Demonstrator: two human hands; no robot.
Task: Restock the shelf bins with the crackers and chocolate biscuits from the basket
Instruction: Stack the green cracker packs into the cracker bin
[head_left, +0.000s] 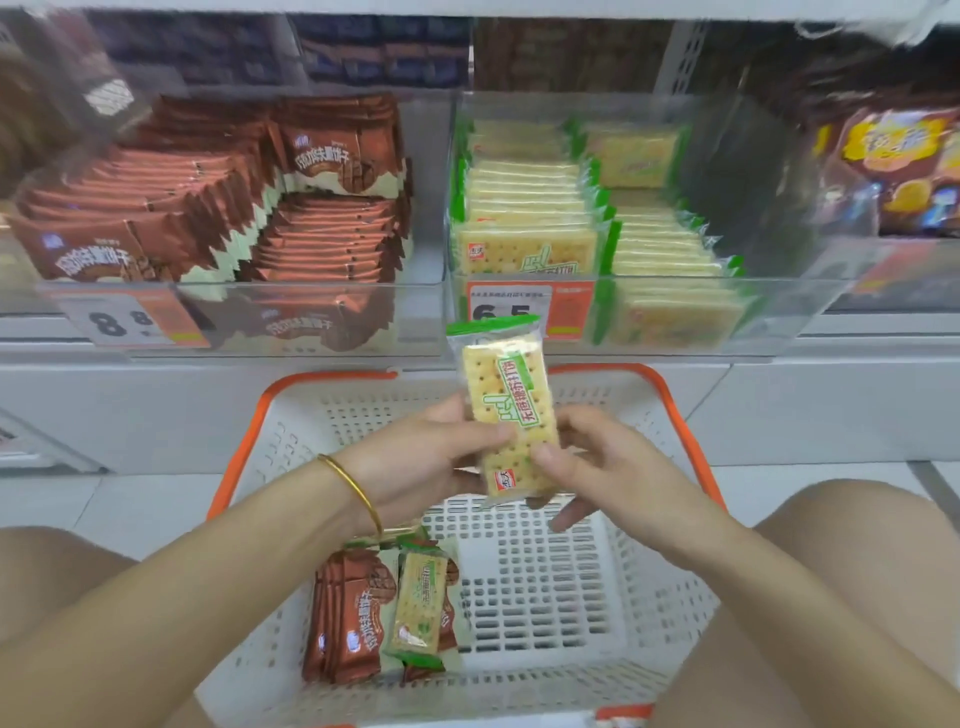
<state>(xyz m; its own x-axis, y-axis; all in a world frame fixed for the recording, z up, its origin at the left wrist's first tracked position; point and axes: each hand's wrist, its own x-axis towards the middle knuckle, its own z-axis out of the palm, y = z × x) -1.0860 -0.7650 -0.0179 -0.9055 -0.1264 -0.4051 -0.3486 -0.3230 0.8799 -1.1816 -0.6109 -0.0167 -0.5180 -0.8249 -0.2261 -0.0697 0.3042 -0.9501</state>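
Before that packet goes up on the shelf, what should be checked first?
1. Grip on the cracker packet: ok, left hand and right hand both pinch it.
2. Matching bin found: ok, the cracker bin with the same green packs is just above.
3. Room in that bin: cannot tell, its rows look nearly full.
4. Way up to the bin: ok, nothing lies between.
5. More stock in the basket: ok, chocolate biscuit packs and one cracker pack remain.

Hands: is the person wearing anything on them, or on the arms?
No sleeves or gloves show in this view. The left hand has a thin, round, gold-coloured bangle at its wrist. The right hand wears nothing visible: no ring, no watch.
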